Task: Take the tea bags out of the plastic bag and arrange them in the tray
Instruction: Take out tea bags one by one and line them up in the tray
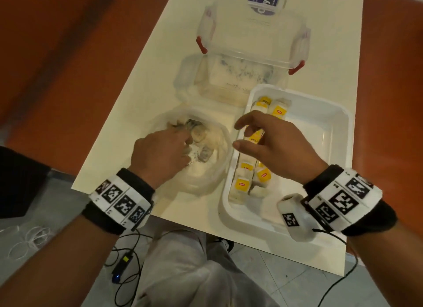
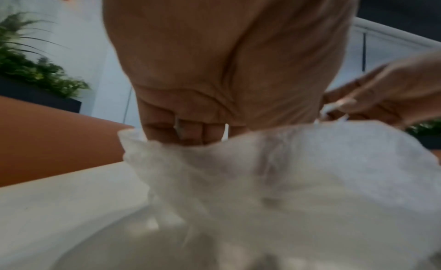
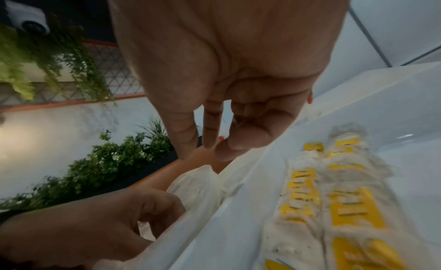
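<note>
Tea bags [image 1: 263, 176] fill the tray [image 1: 338, 128]'s left side; left hand [image 1: 160, 155] grips the plastic bag [image 1: 212, 169], right hand [image 1: 274, 144], loose and empty, must reach left for another.

White counter [image 1: 146, 82] runs up the frame, orange seating [image 1: 57, 66] on both sides, grey tiled floor [image 1: 270, 281] at bottom, leafy plants [image 3: 100, 166] against a pale wall [image 3: 47, 123].

left hand [image 2: 214, 70]: fingers curled into plastic bag [image 2: 286, 179] rim | right hand [image 2: 381, 91]: just beside bag
</note>
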{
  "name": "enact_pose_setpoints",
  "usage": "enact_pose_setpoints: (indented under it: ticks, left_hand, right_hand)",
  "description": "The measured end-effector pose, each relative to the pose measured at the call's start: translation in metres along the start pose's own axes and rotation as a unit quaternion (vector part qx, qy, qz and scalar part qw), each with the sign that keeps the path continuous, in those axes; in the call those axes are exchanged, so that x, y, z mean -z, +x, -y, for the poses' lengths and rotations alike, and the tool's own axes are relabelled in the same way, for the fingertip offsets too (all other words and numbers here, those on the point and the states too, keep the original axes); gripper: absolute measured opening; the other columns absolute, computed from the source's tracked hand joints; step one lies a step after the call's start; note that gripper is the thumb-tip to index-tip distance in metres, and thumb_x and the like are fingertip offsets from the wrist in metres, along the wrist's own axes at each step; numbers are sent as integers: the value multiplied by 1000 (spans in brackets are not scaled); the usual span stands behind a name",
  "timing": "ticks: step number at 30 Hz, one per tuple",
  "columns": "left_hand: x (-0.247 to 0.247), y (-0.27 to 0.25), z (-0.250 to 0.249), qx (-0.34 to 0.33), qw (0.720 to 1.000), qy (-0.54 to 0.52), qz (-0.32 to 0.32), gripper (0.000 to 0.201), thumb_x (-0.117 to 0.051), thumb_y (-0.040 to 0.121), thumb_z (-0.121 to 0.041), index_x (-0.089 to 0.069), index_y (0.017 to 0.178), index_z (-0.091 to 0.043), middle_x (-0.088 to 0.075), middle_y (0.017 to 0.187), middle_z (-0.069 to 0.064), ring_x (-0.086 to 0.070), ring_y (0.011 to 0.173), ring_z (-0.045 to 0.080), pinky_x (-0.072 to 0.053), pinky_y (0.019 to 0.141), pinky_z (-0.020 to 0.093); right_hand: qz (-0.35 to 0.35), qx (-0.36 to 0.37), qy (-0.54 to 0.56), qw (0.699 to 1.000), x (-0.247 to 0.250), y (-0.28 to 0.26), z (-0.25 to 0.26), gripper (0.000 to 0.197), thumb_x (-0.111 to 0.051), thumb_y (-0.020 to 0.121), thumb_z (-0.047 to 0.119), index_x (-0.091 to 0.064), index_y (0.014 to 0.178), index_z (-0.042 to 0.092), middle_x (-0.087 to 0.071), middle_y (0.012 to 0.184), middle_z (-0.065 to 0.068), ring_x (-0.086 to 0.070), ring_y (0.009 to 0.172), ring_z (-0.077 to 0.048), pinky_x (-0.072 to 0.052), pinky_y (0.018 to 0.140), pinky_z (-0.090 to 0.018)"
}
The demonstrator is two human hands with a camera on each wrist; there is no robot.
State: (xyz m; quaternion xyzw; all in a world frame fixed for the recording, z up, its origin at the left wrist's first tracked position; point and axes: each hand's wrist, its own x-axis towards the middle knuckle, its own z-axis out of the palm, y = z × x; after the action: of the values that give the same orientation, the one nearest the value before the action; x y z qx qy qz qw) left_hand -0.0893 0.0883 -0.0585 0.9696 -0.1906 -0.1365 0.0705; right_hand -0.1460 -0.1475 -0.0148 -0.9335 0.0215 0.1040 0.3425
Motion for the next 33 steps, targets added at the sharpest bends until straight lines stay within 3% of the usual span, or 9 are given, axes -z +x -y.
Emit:
enact_pose_setpoints:
  ticks: [4,8,12,17,21,24,27,33]
  left_hand:
    - [-12,6,-5,-7,1000,11,5,38,-65,87,-46,-53,121,-32,-62,120,-6,-65,98,26,-40,67,33]
    - [-21,13,-4,-6,1000,3,-27,25,-61,94,-31,-55,118,-28,-67,106,0,-67,85,31,-40,60,33]
    - [-20,15,-4,9,999,6,-40,12,-62,94,-30,-64,105,-31,-69,99,-7,-66,83,25,-35,60,31]
    - [-8,15,-2,22,992,-122,-33,16,-67,88,-31,-68,103,-28,-70,95,-8,-59,80,14,-38,67,28]
    - [-9,18,-7,10,985,-173,-16,22,-64,91,-28,-66,113,-27,-68,109,-7,-61,92,12,-48,77,31]
    - [-21,19,-18,-19,989,-144,19,36,-62,90,-45,-59,123,-30,-62,121,-9,-61,104,14,-50,79,35]
    - [-31,17,-25,-30,996,-76,32,52,-70,82,-53,-56,126,-31,-53,127,-4,-62,103,20,-52,74,35]
    - [-30,23,-22,-35,994,-102,-36,20,-64,90,-36,-66,106,-24,-62,113,-3,-61,95,20,-36,68,29]
  right_hand:
    - [44,10,-46,998,-14,12,8,30,-65,89,49,-59,118,45,-59,113,5,-58,83,-10,-52,82,-39]
    - [80,0,-58,995,-19,21,10,21,-65,92,42,-67,112,41,-65,110,7,-61,95,-14,-52,84,-41]
    - [85,-18,-68,994,-15,28,5,22,-65,93,34,-70,115,33,-69,111,8,-59,92,-9,-52,84,-34]
    - [90,-21,-59,994,-15,28,4,23,-66,94,32,-71,116,31,-70,112,8,-57,87,-7,-51,85,-32]
    - [99,-23,-55,993,-18,26,6,24,-65,94,33,-70,118,32,-70,114,11,-58,90,-6,-52,88,-34]
    - [106,-23,-58,992,-21,25,7,24,-64,95,34,-70,118,33,-70,115,13,-57,88,-5,-52,87,-35]
    - [109,-27,-57,992,-21,25,7,25,-64,95,35,-70,119,32,-70,115,12,-62,95,-9,-52,89,-37]
    - [104,-29,-60,992,-16,25,7,27,-64,95,36,-70,120,31,-71,116,10,-65,100,-12,-50,87,-31]
